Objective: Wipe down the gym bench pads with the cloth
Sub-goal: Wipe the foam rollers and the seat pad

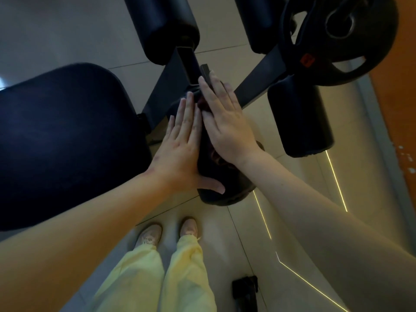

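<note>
A black roller pad [227, 190] of the gym bench lies lengthwise in front of me. My left hand [182, 149] presses flat against its left side with straight fingers and the thumb spread across its near end. My right hand [225, 122] lies flat on top, pressing a dark red cloth [216, 157] onto the pad. Only small bits of the cloth show under the palm and by the fingers. The large dark seat pad [67, 140] fills the left.
More roller pads stand at the right [301, 122] and at the top [162, 25]. A black weight plate [342, 34] hangs at the upper right. The metal frame [186, 64] runs between them. My feet [168, 230] stand on the tiled floor below.
</note>
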Demonstrator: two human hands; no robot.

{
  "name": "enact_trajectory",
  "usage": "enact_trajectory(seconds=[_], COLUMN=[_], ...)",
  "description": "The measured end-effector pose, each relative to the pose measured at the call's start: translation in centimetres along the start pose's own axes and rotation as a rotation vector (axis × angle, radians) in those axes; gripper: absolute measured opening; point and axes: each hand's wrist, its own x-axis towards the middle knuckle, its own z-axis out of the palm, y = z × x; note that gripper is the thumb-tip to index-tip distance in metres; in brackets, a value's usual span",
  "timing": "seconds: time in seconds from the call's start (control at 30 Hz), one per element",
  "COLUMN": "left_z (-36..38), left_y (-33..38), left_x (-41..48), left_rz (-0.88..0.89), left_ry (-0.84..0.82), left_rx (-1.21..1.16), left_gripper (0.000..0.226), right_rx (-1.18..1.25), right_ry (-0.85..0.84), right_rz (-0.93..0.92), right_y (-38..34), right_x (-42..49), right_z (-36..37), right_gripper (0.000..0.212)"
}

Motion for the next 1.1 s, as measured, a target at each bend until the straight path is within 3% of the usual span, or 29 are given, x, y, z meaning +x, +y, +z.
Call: enact_trajectory(seconds=[0.27,0.47,0.73,0.97,1.1], left_z=[0.1,0.8,1.2,1.4,2.7], left_y=[-0.3,-0.8,-1.1,-0.6,-1.3], left_x=[0.0,0.3,0.1,-1.2,-5.7], left_rz=[-0.009,0.018,0.047,0.022,0.118], left_ry=[-0.011,0.027,0.077,0.073,-0.025], left_rx=[-0.018,-0.029,0.022,0.129,0.3], left_gripper=[0.155,0.151,0.152,0.138,0.121], right_rx=[-0.015,-0.005,-0.024,-0.227,-0.276], right_ry=[-0.066,-0.025,0.17,0.298,0.332], right_rz=[0.051,0.074,0.198,0.242,0.253], right_y=[1.1,0.1,-1.0,-3.6,-5.5], right_x=[-10.6,-7.0,-1.8,-9.1,-13.6], right_z=[-0.2,-0.1,0.6,2.3,3.9], right_gripper=[0.056,0.056,0.05,0.054,0.054])
